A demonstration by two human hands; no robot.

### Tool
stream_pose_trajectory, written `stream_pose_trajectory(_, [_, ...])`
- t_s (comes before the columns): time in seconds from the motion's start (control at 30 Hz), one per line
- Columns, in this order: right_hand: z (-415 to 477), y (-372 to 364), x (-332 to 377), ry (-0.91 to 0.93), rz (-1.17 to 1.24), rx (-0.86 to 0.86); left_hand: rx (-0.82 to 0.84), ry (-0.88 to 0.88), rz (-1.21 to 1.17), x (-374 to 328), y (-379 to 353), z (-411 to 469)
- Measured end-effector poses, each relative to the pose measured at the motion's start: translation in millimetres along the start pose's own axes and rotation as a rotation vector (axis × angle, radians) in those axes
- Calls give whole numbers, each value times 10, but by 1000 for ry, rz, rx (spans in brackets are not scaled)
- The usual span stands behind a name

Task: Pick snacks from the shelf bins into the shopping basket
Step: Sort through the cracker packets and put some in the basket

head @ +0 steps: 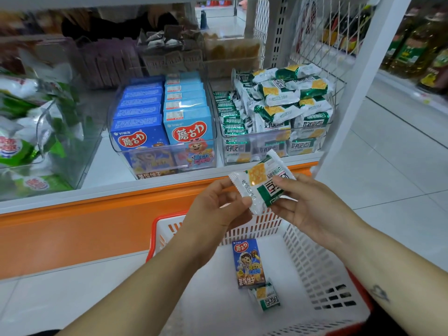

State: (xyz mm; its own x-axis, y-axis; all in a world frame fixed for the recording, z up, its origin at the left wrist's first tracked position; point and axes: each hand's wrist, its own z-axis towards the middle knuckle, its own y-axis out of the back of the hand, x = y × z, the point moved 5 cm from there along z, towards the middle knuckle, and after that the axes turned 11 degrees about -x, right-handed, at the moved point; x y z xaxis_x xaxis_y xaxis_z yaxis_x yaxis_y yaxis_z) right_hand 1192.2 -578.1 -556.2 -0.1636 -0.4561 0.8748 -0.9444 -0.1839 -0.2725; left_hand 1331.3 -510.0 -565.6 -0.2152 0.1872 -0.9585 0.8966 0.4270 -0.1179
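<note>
Both hands pinch 1 cracker packet (261,183) at centre frame: left hand (218,204) on its lower-left edge, right hand (305,202) on its right side. It is held flat over the basket (315,258), likely to drop beside the blue box (248,263) and loose packet (265,295).

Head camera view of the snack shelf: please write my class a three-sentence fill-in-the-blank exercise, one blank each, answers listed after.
1. The left hand and the right hand hold a cracker packet above the white ____.
2. Already inside lie a dark blue box and exactly ____ small packet.
3. The middle clear bin holds boxes in two shades of ____.
Answers: basket; one; blue.
</note>
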Motion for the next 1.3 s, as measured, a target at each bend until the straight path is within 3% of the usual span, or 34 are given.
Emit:
stream_pose_trajectory(0.1, [-30,43,142,263,-212,-62,-64,23,85,4,79,19])
stream_pose_trajectory(0.2, [-119,31,279,617,-421,-119,-33,176,70,29,108,18])
stream_pose_trajectory(0.3, [-212,-93,250,983,-703,25,71,320,-79,11,71,-15])
stream_pose_trajectory(0.4, [-251,-197,94,1188,-949,192,51,261,-107,9,106,8])
stream_pose_trajectory(0.47, [-245,-213,58,1153,-948,237,33,212,-87,7,136,34])
stream_pose_trajectory(0.57, [-196,-149,118,1008,-849,146,38,113,-48,-45,162,56])
stream_pose_trajectory(0.7, [-70,-51,155,684,-552,41,78,-32,73,-121,140,27])
stream_pose_trajectory(0.77, [-33,-48,136,592,-522,32,98,-54,100,-122,118,9])
stream_pose_trajectory(1.0, [-4,-48,31,404,-530,79,145,47,-30,-111,31,-23])
stream_pose_trajectory(1.13, [16,-22,39,370,-520,59,141,114,33,-76,44,-13])
stream_pose_trajectory(1.3, [28,-5,65,374,-449,37,84,-71,306,-163,79,37])
